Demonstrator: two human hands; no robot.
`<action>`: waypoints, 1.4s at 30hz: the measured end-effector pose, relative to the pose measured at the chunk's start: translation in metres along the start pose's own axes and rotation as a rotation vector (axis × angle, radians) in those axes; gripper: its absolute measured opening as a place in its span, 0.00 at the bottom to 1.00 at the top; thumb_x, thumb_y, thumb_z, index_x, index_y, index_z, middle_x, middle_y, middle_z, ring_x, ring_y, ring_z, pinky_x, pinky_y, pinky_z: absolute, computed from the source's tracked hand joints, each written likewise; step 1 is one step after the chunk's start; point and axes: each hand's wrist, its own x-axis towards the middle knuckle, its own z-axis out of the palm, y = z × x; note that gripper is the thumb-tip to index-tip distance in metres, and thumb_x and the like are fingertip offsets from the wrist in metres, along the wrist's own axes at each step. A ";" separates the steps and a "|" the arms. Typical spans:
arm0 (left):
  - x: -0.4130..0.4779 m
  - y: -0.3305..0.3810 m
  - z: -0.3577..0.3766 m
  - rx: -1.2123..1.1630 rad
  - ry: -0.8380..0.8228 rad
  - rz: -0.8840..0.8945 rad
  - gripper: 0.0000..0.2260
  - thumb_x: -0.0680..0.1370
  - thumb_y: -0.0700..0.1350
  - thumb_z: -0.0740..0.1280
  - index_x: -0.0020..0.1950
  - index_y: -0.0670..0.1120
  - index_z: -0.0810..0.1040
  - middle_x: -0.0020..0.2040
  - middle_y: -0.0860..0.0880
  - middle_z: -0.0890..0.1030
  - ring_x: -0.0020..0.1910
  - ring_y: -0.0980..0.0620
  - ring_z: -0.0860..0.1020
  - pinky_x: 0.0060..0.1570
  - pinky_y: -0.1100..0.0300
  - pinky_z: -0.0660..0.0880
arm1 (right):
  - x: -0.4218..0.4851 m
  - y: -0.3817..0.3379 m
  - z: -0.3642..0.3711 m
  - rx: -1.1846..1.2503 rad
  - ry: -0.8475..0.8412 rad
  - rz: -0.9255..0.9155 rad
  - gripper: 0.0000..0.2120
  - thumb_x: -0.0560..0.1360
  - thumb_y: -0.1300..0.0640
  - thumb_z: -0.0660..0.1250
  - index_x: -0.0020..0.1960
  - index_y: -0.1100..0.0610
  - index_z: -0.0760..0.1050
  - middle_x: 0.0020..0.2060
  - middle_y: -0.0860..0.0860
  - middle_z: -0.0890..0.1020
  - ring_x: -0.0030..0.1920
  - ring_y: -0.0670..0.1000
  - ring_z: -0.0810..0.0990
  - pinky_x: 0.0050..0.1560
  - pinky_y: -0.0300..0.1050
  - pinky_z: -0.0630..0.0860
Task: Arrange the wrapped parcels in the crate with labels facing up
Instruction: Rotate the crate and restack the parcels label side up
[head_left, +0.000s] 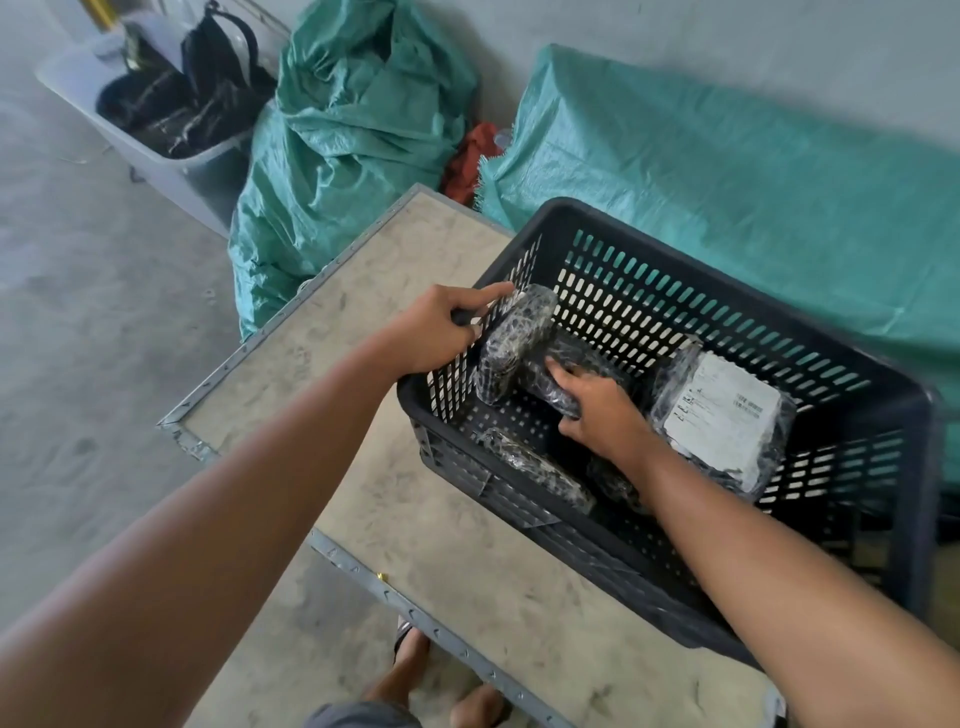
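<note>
While our left hand (434, 332) curls over the crate's left rim, thumb outside and fingers hooked on the edge, we see a grey tub (156, 150) of dark items far left on the floor, then a green sack (353, 130) against the wall. The black crate (779, 270) sits on a pale table (322, 364) edged in metal. Inside it, one parcel (511, 343) leans tilted against the left wall, with no label showing. Just right of it our right hand (602, 410) presses down on a second parcel (558, 371), fingers closed around its near end. A third parcel (535, 467) lies by the near wall. Further right, a labelled parcel (722, 421) rests tilted against the right side, its white label facing up. A green tarp (753, 171) lies behind the crate.
</note>
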 end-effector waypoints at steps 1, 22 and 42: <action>-0.001 0.001 0.000 0.001 -0.002 -0.004 0.30 0.79 0.31 0.61 0.74 0.61 0.72 0.49 0.46 0.76 0.24 0.61 0.64 0.28 0.71 0.65 | -0.004 0.001 -0.007 0.052 0.041 -0.013 0.43 0.74 0.62 0.75 0.81 0.44 0.58 0.75 0.63 0.69 0.58 0.60 0.83 0.60 0.40 0.74; -0.006 0.013 -0.006 0.211 -0.035 -0.038 0.25 0.81 0.40 0.66 0.74 0.61 0.72 0.52 0.50 0.83 0.25 0.59 0.70 0.30 0.63 0.70 | -0.123 -0.016 -0.152 0.693 0.464 0.024 0.18 0.75 0.62 0.73 0.62 0.48 0.84 0.30 0.32 0.81 0.26 0.33 0.74 0.32 0.24 0.68; -0.047 0.143 0.015 -0.364 -0.458 0.513 0.19 0.80 0.32 0.68 0.65 0.50 0.82 0.66 0.51 0.82 0.67 0.50 0.77 0.66 0.62 0.73 | -0.153 -0.020 -0.237 1.206 0.380 -0.112 0.15 0.66 0.60 0.71 0.50 0.54 0.89 0.43 0.56 0.89 0.40 0.52 0.86 0.42 0.43 0.83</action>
